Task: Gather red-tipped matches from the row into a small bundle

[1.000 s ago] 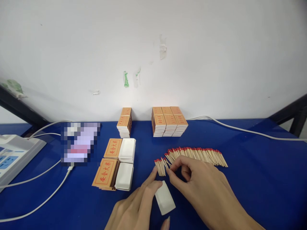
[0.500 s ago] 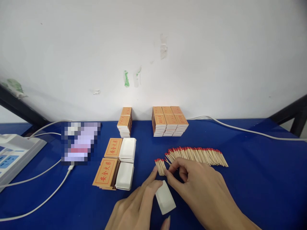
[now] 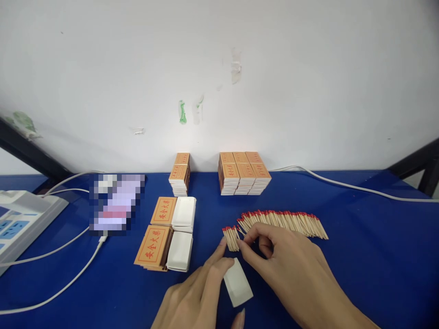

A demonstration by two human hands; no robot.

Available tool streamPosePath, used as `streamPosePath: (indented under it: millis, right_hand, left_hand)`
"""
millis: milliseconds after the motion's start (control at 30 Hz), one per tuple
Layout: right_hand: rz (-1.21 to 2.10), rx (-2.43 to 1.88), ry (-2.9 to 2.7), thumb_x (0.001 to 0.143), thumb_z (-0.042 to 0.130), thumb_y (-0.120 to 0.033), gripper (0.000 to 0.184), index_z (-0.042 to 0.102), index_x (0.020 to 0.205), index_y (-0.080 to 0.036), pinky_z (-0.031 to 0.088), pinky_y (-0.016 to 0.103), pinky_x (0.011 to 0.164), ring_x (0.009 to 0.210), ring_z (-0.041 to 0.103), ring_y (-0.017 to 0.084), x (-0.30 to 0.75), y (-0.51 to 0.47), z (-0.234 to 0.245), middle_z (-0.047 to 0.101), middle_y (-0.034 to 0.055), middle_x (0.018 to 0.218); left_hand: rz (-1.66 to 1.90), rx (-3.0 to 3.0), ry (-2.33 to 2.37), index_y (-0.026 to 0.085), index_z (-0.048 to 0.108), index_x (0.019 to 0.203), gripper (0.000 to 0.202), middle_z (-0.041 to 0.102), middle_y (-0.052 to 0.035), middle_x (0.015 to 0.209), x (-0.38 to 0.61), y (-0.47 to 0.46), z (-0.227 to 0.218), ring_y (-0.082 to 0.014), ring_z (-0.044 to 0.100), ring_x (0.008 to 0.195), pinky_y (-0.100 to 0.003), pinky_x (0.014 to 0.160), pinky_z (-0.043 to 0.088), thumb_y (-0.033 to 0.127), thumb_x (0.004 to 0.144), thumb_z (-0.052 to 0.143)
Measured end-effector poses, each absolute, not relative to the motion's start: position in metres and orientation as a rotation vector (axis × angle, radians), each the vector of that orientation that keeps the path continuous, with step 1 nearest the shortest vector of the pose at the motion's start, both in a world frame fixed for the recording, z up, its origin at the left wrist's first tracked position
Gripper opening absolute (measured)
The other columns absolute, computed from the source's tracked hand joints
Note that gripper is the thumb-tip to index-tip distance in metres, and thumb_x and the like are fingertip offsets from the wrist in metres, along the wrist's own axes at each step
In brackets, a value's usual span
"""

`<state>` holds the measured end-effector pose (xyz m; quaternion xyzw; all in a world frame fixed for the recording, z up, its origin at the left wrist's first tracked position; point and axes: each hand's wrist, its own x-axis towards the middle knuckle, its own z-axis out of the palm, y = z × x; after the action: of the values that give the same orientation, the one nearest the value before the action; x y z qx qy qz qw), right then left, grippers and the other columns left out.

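Note:
My left hand (image 3: 197, 294) rests on the blue table (image 3: 360, 265), its fingers around a white matchbox tray (image 3: 238, 287); the forefinger reaches up beside a small bundle of red-tipped matches (image 3: 231, 236). My right hand (image 3: 291, 269) has its forefinger and thumb pinched at the right side of that small bundle. Behind the hand a long row of matches (image 3: 286, 220) lies on the table.
Orange matchbox sleeves (image 3: 153, 246) and white trays (image 3: 179, 251) lie stacked at the left. Piles of finished matchboxes (image 3: 244, 176) and a smaller pile (image 3: 180, 176) stand by the wall. A power strip (image 3: 20, 219), white cables (image 3: 65, 249) and a blurred-out object (image 3: 115, 203) sit at the far left.
Almost nothing differs; my right fingers shifted slightly against the small bundle of matches, and the view drifted a little.

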<state>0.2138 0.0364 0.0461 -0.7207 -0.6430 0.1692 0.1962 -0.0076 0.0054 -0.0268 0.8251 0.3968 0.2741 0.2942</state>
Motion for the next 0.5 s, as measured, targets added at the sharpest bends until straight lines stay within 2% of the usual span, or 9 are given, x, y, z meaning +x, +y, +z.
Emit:
streamPosePath:
  millis: [133, 233, 500]
  right_hand:
    - [0.489, -2.069, -1.814, 0.099, 0.074, -0.042, 0.034, 0.072, 0.068, -0.029, 0.030, 0.028, 0.052, 0.051, 0.059, 0.017, 0.2121, 0.0374, 0.0459, 0.056, -0.0060, 0.053]
    - [0.497, -2.088, -1.832, 0.101, 0.073, -0.042, 0.034, 0.073, 0.068, -0.030, 0.030, 0.029, 0.053, 0.052, 0.059, 0.018, 0.2111, 0.0376, 0.0475, 0.056, -0.0059, 0.054]
    - [0.482, -2.025, -1.859, 0.101, 0.073, -0.039, 0.028, 0.076, 0.075, -0.031, 0.029, 0.029, 0.053, 0.051, 0.057, 0.017, 0.2118, 0.0365, 0.0449, 0.054, -0.0062, 0.055]
  left_hand:
    - [0.722, 2.219, 1.038, 0.044, 0.040, 0.167, 0.087, 0.042, 0.0012, 0.186, -0.0071, 0.0075, -0.0340, -0.0401, 0.078, 0.138, -0.050, 0.096, 0.078, 0.025, 0.089, 0.073]
    - [0.720, 2.227, 1.045, 0.041, 0.040, 0.168, 0.088, 0.038, -0.0005, 0.187, -0.0066, 0.0074, -0.0356, -0.0424, 0.073, 0.144, -0.052, 0.096, 0.077, 0.023, 0.088, 0.071]
    - [0.731, 2.234, 1.042, 0.044, 0.038, 0.169, 0.090, 0.037, 0.0013, 0.188, -0.0078, 0.0068, -0.0356, -0.0395, 0.072, 0.146, -0.048, 0.097, 0.077, 0.022, 0.089, 0.072]
